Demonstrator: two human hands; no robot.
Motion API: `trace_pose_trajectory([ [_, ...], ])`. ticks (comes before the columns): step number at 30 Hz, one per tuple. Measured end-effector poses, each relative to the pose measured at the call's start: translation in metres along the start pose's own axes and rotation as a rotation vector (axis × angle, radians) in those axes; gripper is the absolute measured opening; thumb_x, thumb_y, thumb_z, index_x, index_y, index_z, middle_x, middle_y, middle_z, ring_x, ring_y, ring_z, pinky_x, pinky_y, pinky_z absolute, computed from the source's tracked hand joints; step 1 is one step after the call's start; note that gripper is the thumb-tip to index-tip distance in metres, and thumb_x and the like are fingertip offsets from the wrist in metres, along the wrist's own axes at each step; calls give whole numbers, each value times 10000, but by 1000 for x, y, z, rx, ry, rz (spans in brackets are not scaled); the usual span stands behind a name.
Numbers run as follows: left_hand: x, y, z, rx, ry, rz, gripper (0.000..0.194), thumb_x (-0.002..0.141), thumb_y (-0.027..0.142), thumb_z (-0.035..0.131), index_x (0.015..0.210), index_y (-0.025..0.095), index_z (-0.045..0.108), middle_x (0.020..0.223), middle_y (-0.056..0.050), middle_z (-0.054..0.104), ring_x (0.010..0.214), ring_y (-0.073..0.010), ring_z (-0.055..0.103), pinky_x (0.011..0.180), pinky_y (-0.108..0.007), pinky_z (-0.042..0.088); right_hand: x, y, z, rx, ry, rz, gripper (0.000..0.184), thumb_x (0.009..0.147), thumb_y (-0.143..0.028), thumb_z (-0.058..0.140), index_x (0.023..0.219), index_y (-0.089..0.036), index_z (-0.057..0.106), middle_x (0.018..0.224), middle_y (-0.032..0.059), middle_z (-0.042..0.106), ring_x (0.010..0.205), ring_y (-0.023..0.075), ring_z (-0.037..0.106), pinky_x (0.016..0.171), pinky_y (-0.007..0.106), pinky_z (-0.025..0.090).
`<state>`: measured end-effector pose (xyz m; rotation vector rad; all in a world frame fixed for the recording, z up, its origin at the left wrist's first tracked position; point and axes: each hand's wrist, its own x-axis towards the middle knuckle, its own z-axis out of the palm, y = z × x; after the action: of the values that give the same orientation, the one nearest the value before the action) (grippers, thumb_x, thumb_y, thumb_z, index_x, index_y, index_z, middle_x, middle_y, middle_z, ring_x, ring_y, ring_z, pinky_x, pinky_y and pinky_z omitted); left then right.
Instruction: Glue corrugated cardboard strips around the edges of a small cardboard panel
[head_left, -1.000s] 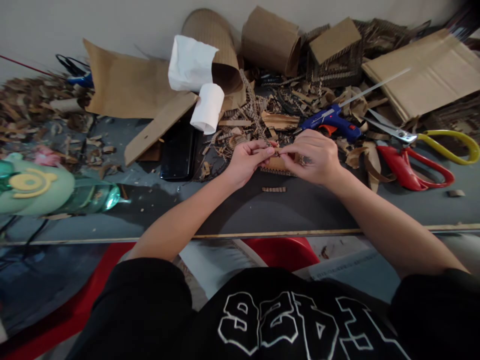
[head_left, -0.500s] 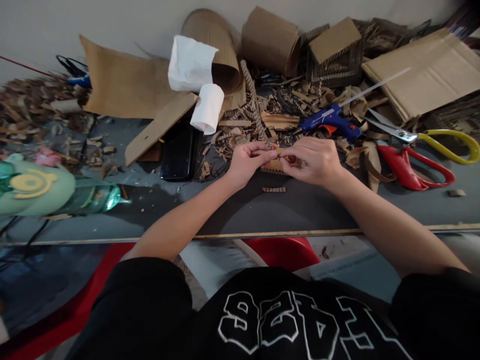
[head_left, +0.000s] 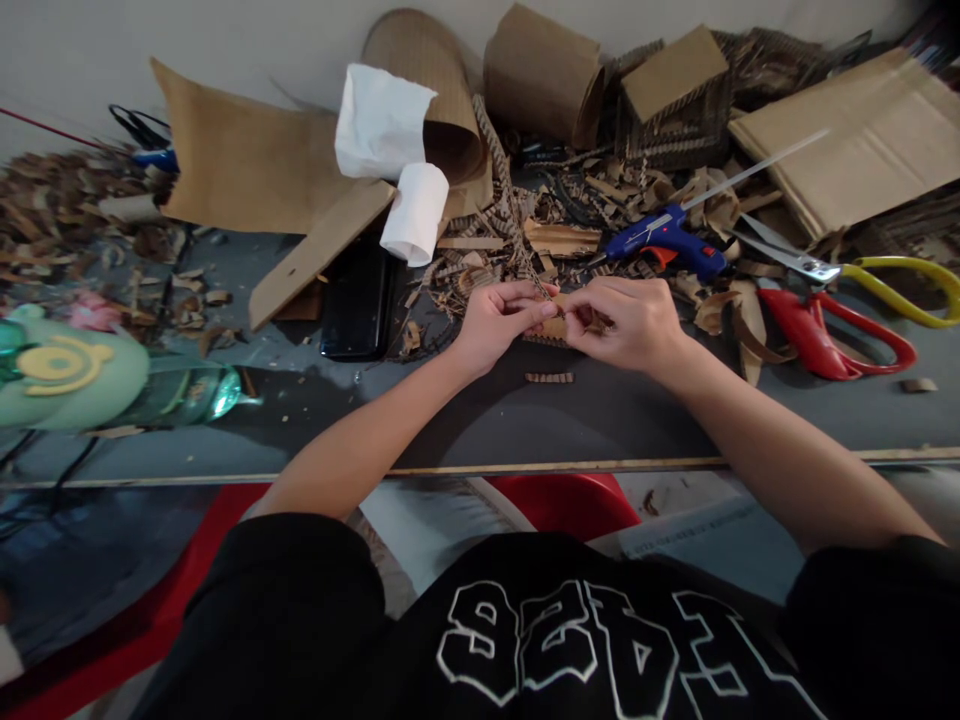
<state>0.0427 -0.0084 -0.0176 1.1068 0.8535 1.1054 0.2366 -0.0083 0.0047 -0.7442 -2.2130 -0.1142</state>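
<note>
Above the middle of the bench (head_left: pixel 450 430), in the head view, the left hand (head_left: pixel 496 325) and right hand (head_left: pixel 626 320) meet, fingertips nearly touching. The left thumb and fingers close in a pinch on the lower end of a long corrugated cardboard strip (head_left: pixel 504 175), which runs up from them over the scraps toward a wide cardboard cylinder (head_left: pixel 412 50). The right hand's grip is also pinched closed, right beside that end; whether it has hold of the strip or some tiny bit is hidden by the fingers. Beneath the hands lies a cardboard piece (head_left: pixel 546 339), and nearer the body, apart from it, a short corrugated strip (head_left: pixel 549 378). Beyond the right hand, a blue glue gun (head_left: pixel 664 240) with a glue stick in its back rests among scraps, near open scissors (head_left: pixel 821 270) with red and yellow handles. Left of the hands are a black phone (head_left: pixel 355 305) and a white paper roll (head_left: pixel 415 215)
</note>
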Motion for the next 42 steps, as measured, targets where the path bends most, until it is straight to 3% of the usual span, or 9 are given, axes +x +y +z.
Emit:
trace_pose_trajectory([
  [8,0,-1,-2,16,-35,14,515,589,519,916,906,142,766,663,14,709,540,-34,565,563,-154,474,2,1,0,140,-13,62,105,755,-137,538,760,-190,629,640,-29,596,559,87,513,555,205,389],
  [14,1,1,-3,16,-46,35,532,533,500,946,888,144,772,657,20,712,531,-26,563,564,-142,478,4,2,0,248,-14,93,99,733,-110,562,757,-179,629,637,-37,593,544,72,500,544,196,383],
  [22,6,-4,-8,17,-10,55,480,601,485,921,931,165,781,687,17,728,541,-19,559,549,-132,451,3,1,1,182,36,107,126,873,-244,605,830,-189,710,634,-23,621,544,87,536,551,212,411],
  [27,5,-2,-8,38,-41,75,485,604,495,918,919,157,772,690,19,723,557,-22,581,559,-131,463,2,1,1,97,-8,77,166,924,-250,560,859,-201,704,657,-14,640,561,94,552,558,219,407],
  [31,6,-3,-8,115,-110,98,514,638,536,889,943,145,756,771,-10,752,653,-63,665,603,-150,498,1,0,2,41,-38,51,107,874,-168,535,863,-181,640,725,-4,651,609,97,570,539,216,388],
  [37,7,-1,-9,137,-152,140,528,648,539,883,961,141,732,957,-50,779,874,-146,753,844,-244,587,2,-1,4,101,-26,93,67,882,-154,521,877,-184,580,785,11,650,657,107,572,560,228,384],
  [42,2,1,-7,212,-164,124,565,681,575,849,983,115,721,928,-81,781,887,-175,755,861,-289,604,6,5,0,194,43,151,59,874,-150,511,845,-195,537,767,6,620,639,110,551,585,242,401],
])
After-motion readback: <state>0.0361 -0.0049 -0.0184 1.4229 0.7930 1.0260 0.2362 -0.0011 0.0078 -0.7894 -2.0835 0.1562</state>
